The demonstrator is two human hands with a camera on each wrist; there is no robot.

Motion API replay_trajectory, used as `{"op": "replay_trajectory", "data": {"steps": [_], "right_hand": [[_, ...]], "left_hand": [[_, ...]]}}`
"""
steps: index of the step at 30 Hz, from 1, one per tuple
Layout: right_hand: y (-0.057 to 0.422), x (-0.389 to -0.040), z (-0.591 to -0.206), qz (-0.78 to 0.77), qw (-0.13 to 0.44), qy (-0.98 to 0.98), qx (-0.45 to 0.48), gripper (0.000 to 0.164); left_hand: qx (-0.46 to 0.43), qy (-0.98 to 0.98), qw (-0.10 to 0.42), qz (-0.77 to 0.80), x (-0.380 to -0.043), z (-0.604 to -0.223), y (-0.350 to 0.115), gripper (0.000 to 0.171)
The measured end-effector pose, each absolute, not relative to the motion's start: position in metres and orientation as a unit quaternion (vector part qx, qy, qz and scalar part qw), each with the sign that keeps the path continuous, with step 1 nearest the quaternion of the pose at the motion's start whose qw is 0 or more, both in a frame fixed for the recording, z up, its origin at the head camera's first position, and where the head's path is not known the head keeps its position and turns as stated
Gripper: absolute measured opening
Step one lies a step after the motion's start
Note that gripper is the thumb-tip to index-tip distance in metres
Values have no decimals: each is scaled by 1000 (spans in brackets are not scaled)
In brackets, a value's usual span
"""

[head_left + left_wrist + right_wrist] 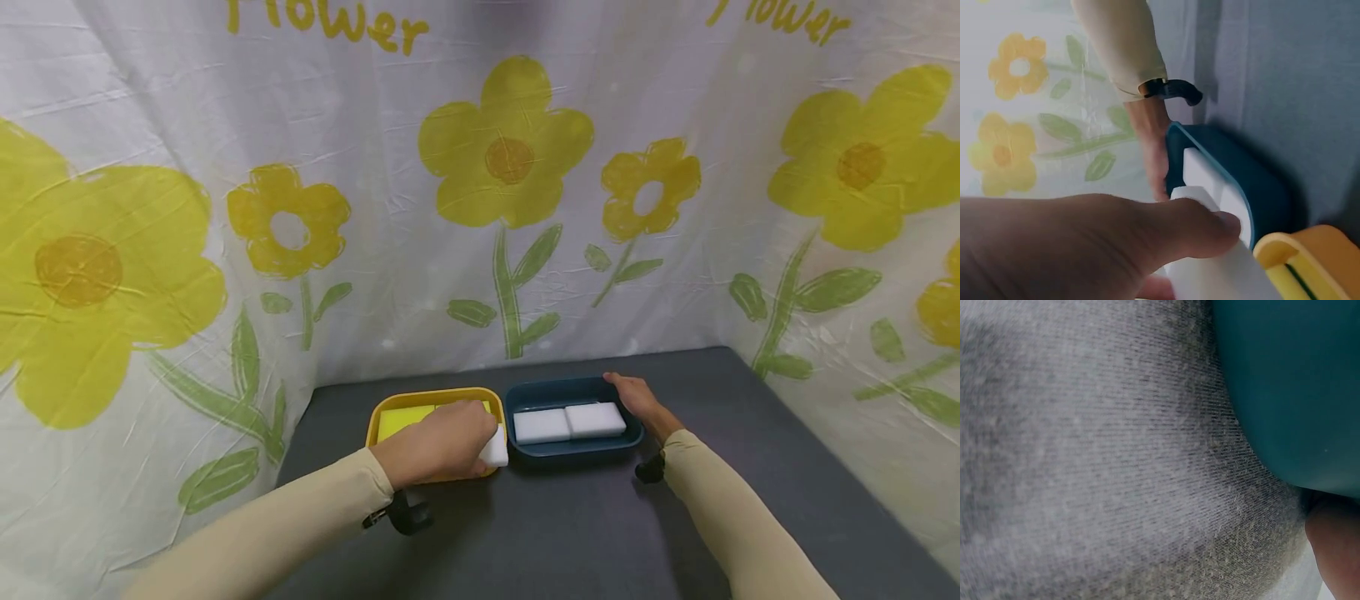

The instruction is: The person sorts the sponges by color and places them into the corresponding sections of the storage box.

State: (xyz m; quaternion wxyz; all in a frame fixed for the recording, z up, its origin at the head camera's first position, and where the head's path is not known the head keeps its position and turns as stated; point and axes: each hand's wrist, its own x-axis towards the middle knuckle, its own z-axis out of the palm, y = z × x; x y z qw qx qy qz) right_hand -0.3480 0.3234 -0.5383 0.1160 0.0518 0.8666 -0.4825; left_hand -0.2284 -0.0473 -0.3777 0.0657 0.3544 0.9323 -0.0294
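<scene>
My left hand (450, 437) pinches a white sponge (495, 448) over the right end of the yellow bin (372, 425). In the left wrist view, the thumb lies on top of this white sponge (1222, 275). My right hand (641, 402) grips the right end of the dark blue bin (573, 451) at its rim. Two white sponges lie side by side in that bin, a left one (542, 426) and a right one (595, 420). Yellow sponges (401, 419) sit in the yellow bin, partly hidden behind my left hand. The right wrist view shows the blue bin's outer wall (1291, 394) and a finger (1338, 550) near its corner.
The two bins stand next to each other on a dark grey table (540, 533). Behind and beside the table hangs a white curtain (390, 250) printed with yellow flowers. Each wrist carries a black strap, such as the left wrist strap (408, 515).
</scene>
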Motion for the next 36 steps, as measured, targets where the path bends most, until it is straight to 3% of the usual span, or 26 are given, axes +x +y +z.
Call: {"op": "replay_trajectory", "data": {"steps": [7,20,29,36], "right_hand": [[322,-347,-537,-488,114,863,58,71],[324,-351,-539,-488,117,862,66,73],[326,-350,-540,-490,117,860,85,77],[325,-353,-541,-484,120,864,73,74]], "left_hand": [[376,925,46,-14,-253,-389,-20,44],[352,932,88,19,-288,-412,26,30],[323,940,105,24,-303,-440,50,42],[315,942,109,43,-315,-454,56,40]]}}
